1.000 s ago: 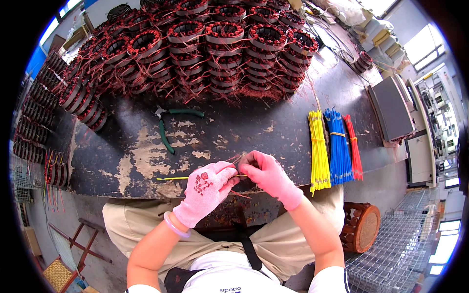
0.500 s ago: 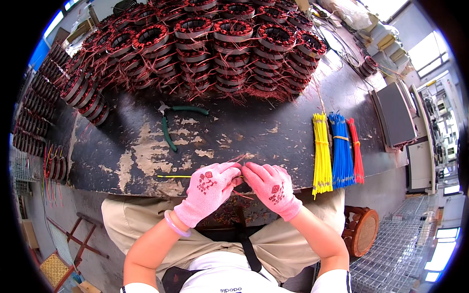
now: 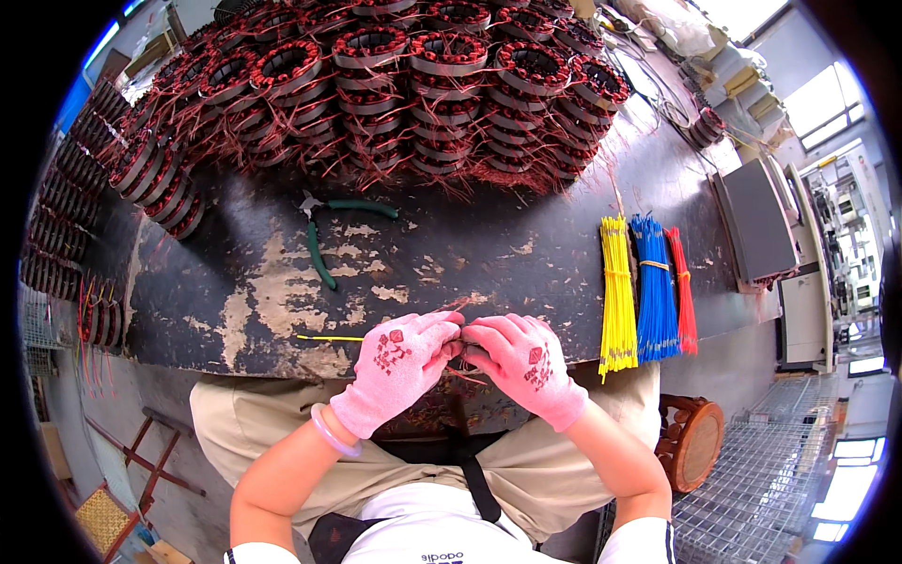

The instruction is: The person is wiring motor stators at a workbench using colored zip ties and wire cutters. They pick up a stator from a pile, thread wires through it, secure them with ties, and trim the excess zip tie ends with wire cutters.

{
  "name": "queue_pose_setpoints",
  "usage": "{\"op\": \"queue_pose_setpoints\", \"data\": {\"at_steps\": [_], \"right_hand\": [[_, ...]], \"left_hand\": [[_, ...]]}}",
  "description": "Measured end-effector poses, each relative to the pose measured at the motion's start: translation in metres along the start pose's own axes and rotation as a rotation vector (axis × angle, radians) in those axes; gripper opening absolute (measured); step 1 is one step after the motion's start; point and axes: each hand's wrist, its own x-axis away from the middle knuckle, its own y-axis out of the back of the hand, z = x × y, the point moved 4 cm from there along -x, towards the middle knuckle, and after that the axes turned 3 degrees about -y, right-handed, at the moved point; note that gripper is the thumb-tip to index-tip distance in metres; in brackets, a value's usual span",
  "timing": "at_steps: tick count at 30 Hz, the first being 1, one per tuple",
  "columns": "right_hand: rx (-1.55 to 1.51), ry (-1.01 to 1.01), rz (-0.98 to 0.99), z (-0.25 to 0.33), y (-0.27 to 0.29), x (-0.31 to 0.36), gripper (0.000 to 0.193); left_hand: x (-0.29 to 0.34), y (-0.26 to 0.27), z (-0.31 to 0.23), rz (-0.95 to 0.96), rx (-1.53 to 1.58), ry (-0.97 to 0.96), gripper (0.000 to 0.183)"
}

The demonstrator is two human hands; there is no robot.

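My left hand (image 3: 393, 365), in a pink glove, is closed at the table's near edge. A yellow wire (image 3: 327, 338) runs out from it to the left along the worn tabletop. My right hand (image 3: 526, 362), gloved the same way, is closed in a pinch against the left fingertips. Thin dark red wires (image 3: 458, 305) stick out just above the joined fingers, and more strands (image 3: 467, 378) show below. What exactly lies between the fingertips is mostly hidden. Beyond the left hand, green-handled pliers (image 3: 324, 246) lie with handles spread.
Stacks of ring-shaped motor stators (image 3: 446, 103) with red windings fill the table's far side; a leaning row (image 3: 160, 188) stands at left. Bundles of yellow (image 3: 618, 296), blue (image 3: 656, 291) and red wires (image 3: 683, 291) lie at right. A wooden stool (image 3: 693, 444) stands below the table.
Both hands stay together at the table edge, with the fingertips shifted slightly against each other. The whole view has slid a little, and the yellow wire still trails leftward.
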Motion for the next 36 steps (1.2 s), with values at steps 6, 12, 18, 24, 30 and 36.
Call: {"op": "queue_pose_setpoints", "data": {"at_steps": [6,12,18,24,30,36], "right_hand": [[0.06,0.087,-0.038,-0.001,-0.004,0.003,0.036],[-0.523,-0.355,0.174,-0.024,-0.018,-0.005,0.021],[-0.727,-0.766,0.363,-0.023,-0.01,-0.008,0.024],[0.154,0.02,-0.201,0.006,0.006,-0.003,0.018],[-1.24,-0.901,0.51,-0.02,-0.027,0.018,0.023],[-0.098,-0.052,0.014,0.001,0.013,-0.006,0.023]], "left_hand": [[-0.002,0.001,0.0,0.031,0.015,0.022,0.015],[-0.002,0.001,0.0,0.027,0.0,-0.029,0.018],[0.001,0.002,-0.002,0.03,-0.01,-0.013,0.014],[0.0,0.001,-0.002,0.024,-0.007,-0.009,0.013],[-0.002,0.001,-0.003,0.038,-0.015,-0.028,0.012],[-0.002,0.003,-0.004,0.014,-0.006,-0.031,0.013]]}}
